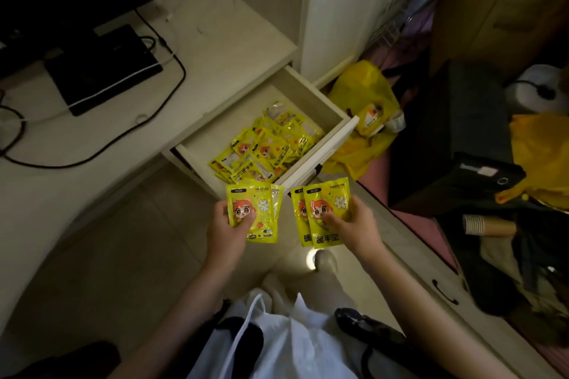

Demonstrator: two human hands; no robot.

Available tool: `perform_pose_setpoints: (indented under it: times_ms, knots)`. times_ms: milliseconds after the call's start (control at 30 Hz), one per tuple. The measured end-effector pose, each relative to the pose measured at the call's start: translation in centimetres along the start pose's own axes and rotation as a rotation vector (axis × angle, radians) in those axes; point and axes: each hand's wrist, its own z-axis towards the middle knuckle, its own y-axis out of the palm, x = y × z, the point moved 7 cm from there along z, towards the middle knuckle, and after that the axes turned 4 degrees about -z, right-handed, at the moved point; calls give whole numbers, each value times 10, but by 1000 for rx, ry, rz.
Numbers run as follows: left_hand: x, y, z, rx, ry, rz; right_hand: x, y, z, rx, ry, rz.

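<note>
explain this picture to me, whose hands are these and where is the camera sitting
There is no machine here. One camera worn on a person's head looks down at their two bare hands. The left hand grips a small stack of yellow packets printed with a cartoon face. The right hand grips a pair of the same packets. Just beyond them, the open drawer of a pale desk holds a loose pile of packets. A white plastic bag shows at the bottom, close to the person's body. A yellow bag lies right of the drawer.
</note>
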Motion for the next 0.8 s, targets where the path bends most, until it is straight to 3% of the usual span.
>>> perform_pose_setpoints:
  times_ms: [133, 467, 800]
  knots:
    - [14, 28, 18, 56, -23, -20, -12, -18, 47, -60, 2, -60]
    - [19, 91, 27, 347, -240, -346, -51, -41, 149, -302, -63, -207]
    - [4, 84, 103, 451, -421, -380, -104, 18, 241, -428, -67, -355]
